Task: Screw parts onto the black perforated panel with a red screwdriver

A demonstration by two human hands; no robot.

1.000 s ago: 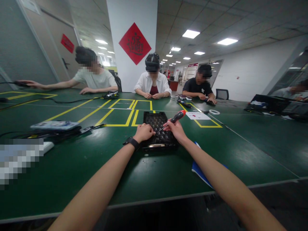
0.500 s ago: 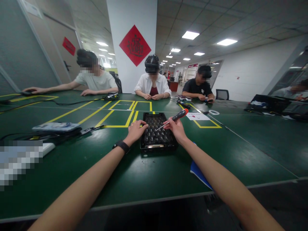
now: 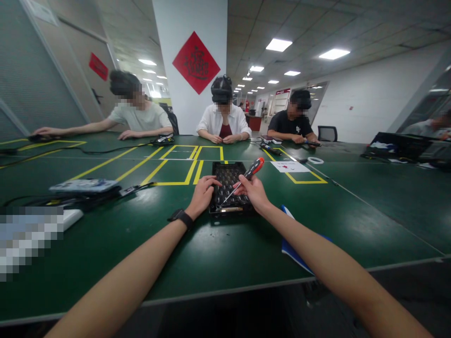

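Screwdriver (image 3: pixel 243 180) tilted, tip down-left into tray (image 3: pixel 229 172).

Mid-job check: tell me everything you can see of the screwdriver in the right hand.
The screwdriver has a red and black handle, plastic or rubber by its look, and a thin bright metal shaft. It is tilted, handle up and away to the right, tip down to the left over the black tray on the green table. The right hand grips it at the lower handle; whether the tip touches the tray cannot be told.
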